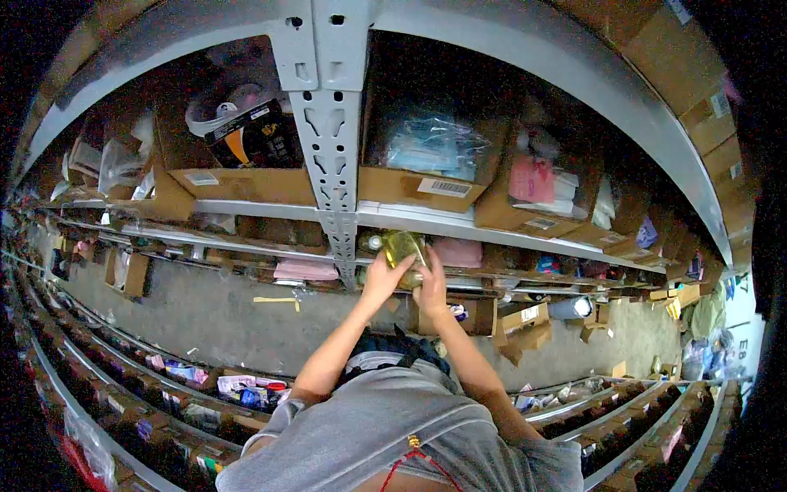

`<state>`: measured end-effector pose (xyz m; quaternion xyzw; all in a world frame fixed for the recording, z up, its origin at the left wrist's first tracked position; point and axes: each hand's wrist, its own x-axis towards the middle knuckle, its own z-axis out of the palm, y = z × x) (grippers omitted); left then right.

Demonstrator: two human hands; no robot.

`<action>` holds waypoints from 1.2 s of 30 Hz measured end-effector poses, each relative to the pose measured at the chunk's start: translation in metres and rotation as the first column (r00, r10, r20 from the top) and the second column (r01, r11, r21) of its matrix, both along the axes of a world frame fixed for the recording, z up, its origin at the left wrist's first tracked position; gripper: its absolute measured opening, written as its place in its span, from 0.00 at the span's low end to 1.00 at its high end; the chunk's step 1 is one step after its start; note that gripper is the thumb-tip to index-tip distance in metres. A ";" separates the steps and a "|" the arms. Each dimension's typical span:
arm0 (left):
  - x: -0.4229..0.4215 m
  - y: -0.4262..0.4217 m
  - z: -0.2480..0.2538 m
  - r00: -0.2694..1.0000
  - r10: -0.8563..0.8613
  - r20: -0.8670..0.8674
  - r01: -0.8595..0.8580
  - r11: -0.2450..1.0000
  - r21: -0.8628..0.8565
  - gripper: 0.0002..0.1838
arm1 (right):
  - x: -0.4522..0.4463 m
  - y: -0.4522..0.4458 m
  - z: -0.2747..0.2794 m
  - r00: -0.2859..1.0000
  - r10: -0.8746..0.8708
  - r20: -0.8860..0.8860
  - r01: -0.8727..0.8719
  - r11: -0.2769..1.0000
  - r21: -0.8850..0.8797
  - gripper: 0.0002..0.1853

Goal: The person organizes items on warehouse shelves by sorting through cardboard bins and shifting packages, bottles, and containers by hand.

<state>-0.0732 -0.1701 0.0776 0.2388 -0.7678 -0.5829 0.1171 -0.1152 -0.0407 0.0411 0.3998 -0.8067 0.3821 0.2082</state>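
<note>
In front of my body, just below the shelf edge, I hold a see-through yellow bottle (403,244) between both hands. A round white piece, which looks like its cap, shows at its left end. My left hand (384,277) is closed on its left and lower side, with the thumb across it. My right hand (430,283) grips the right side. The fingers partly hide the bottle, and no label can be read on it. Just beyond it stands the shelf rack's grey metal post (330,164).
On the shelf above, a cardboard box (426,187) holds clear plastic packets, and another box (238,182) holds a black carton (254,135). Pink folded goods (457,252) lie on a lower level. Open cartons (525,328) stand on the floor. More racks (164,394) run behind me.
</note>
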 end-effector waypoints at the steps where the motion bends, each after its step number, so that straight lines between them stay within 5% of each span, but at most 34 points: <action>1: -0.003 -0.002 -0.002 0.990 -0.021 -0.137 0.033 0.996 0.086 0.21 | 0.001 0.001 0.000 0.993 0.072 0.092 -0.078 0.995 0.065 0.29; 5: 0.004 -0.005 -0.021 0.980 -0.044 -0.194 0.116 0.917 0.381 0.24 | 0.016 0.002 0.018 0.922 0.067 0.382 -0.083 0.996 0.023 0.33; 7: 0.006 -0.007 -0.025 0.973 -0.046 -0.225 0.123 0.932 0.340 0.20 | 0.017 0.004 0.018 0.903 0.118 0.412 -0.103 0.993 -0.058 0.34; 9: 0.007 -0.011 -0.029 0.991 -0.054 -0.122 0.115 0.806 0.581 0.20 | 0.017 0.005 0.015 0.613 0.336 0.715 -0.049 0.920 -0.390 0.34; 10: 0.010 -0.012 -0.023 0.991 -0.057 -0.118 0.113 0.823 0.556 0.21 | 0.012 0.008 0.019 0.497 0.472 0.729 -0.053 0.854 -0.517 0.31; 11: 0.010 -0.012 -0.021 0.992 -0.059 -0.113 0.112 0.821 0.559 0.21 | 0.006 0.010 0.020 0.494 0.468 0.733 -0.048 0.856 -0.515 0.31; 13: 0.010 -0.014 -0.015 0.984 -0.101 -0.149 0.164 0.840 0.518 0.20 | -0.005 0.010 0.019 0.266 0.324 0.908 0.215 0.898 -0.384 0.28; 14: 0.011 -0.016 -0.012 0.985 -0.150 -0.081 0.170 0.858 0.485 0.21 | -0.007 0.007 0.015 0.359 0.247 0.900 0.233 0.910 -0.343 0.29; 19: 0.015 -0.012 0.000 0.985 -0.134 -0.111 0.170 0.885 0.433 0.22 | -0.024 0.005 0.018 0.428 0.266 0.864 0.114 0.932 -0.343 0.28; 23: 0.017 -0.015 0.004 0.998 -0.057 0.034 0.031 0.855 0.517 0.24 | -0.024 0.009 0.024 0.335 0.255 0.907 0.124 0.942 -0.311 0.28; 27: 0.020 -0.022 -0.009 0.992 -0.113 -0.053 0.125 0.864 0.487 0.22 | -0.026 0.010 0.033 0.214 0.328 0.920 0.099 0.930 -0.354 0.33; 31: 0.023 -0.022 0.000 0.992 -0.079 -0.094 0.114 0.877 0.466 0.20 | -0.023 0.007 0.030 0.224 0.366 0.903 0.060 0.920 -0.388 0.29; 34: 0.027 -0.021 0.021 0.980 -0.169 -0.106 0.189 0.958 0.217 0.17 | -0.012 -0.006 0.018 0.309 0.537 0.785 0.162 0.784 -0.600 0.24; 36: 0.026 -0.017 0.038 0.941 -0.285 -0.184 0.308 0.945 0.109 0.14 | -0.001 -0.008 0.031 -0.090 0.756 0.649 0.516 0.593 -0.619 0.23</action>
